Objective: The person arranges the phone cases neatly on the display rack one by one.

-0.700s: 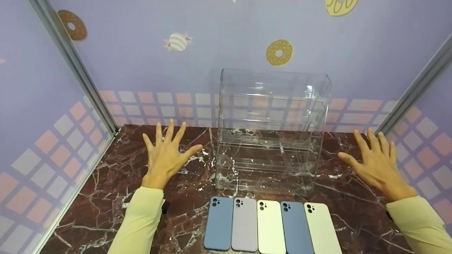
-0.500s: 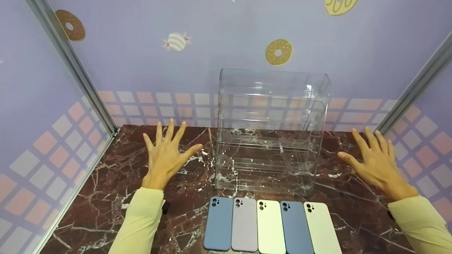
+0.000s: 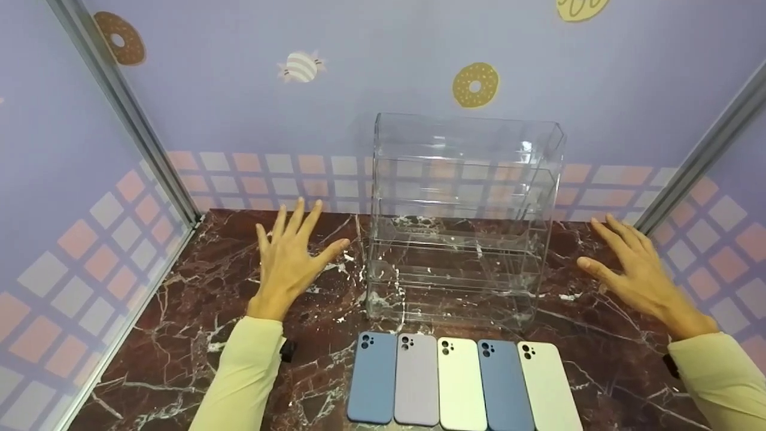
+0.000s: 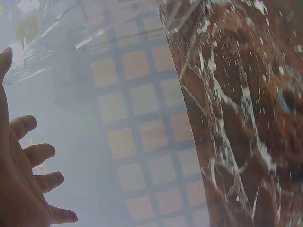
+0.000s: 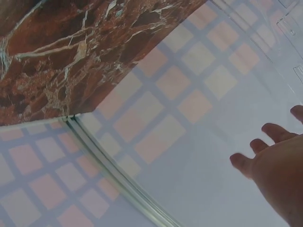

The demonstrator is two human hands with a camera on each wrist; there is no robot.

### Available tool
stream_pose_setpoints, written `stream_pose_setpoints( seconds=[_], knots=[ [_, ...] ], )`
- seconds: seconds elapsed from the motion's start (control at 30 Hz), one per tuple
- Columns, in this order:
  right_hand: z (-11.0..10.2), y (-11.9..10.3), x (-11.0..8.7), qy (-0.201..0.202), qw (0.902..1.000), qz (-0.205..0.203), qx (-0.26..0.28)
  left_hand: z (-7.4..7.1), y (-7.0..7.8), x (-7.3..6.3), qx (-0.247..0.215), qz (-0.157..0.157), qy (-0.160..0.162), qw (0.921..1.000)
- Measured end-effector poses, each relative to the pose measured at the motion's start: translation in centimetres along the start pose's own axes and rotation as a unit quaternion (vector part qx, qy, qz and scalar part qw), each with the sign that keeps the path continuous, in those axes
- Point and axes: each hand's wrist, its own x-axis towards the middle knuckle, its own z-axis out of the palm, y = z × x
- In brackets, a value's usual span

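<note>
My left hand (image 3: 288,266) is held over the table left of a clear tiered plastic rack (image 3: 461,302), its fingers spread and nothing in its grasp. On the rack's other side, my right hand (image 3: 637,275) also has its fingers extended and holds nothing. Both hands stand apart from the rack. In front of the rack lies a row of several phone cases: a blue case (image 3: 372,380), a pale lilac case (image 3: 416,381), a cream case (image 3: 462,386), a darker blue case (image 3: 507,389) and an off-white case (image 3: 549,389). Each has camera cutouts at its far left corner.
The tabletop (image 3: 179,335) is dark red marbled stone. A lilac back wall (image 3: 239,108) with printed sweets rises behind the rack. Side walls with metal corner posts (image 3: 128,114) bound the table left and right.
My left hand has shifted slightly right and up and turned a little. The right hand has rotated, its fingers now closer together. The rack and phone cases stay in place.
</note>
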Motion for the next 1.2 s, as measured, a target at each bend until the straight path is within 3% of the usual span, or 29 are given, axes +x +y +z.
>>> stream_pose_setpoints(
  seconds=[0.23,0.47,0.7,1.07,1.2],
  knots=[
    [-0.2,-0.1,-0.5,-0.018,0.9979,0.016,0.061,0.8,1.0,0.2,-0.071,0.000,0.005,0.9975],
    [-0.3,0.1,-1.0,-0.033,0.9960,0.019,0.080,1.7,1.9,0.4,-0.124,0.001,-0.002,0.9923],
    [-0.1,-0.2,-1.7,-0.065,0.9929,0.055,0.083,2.8,2.1,0.2,-0.189,-0.007,0.000,0.9820],
    [1.1,0.8,-2.7,-0.082,0.9877,0.080,0.107,4.8,2.4,0.1,-0.291,-0.016,0.028,0.9562],
    [1.9,1.2,-3.1,-0.094,0.9856,0.090,0.108,5.5,2.6,0.2,-0.340,-0.024,0.039,0.9395]
  ],
)
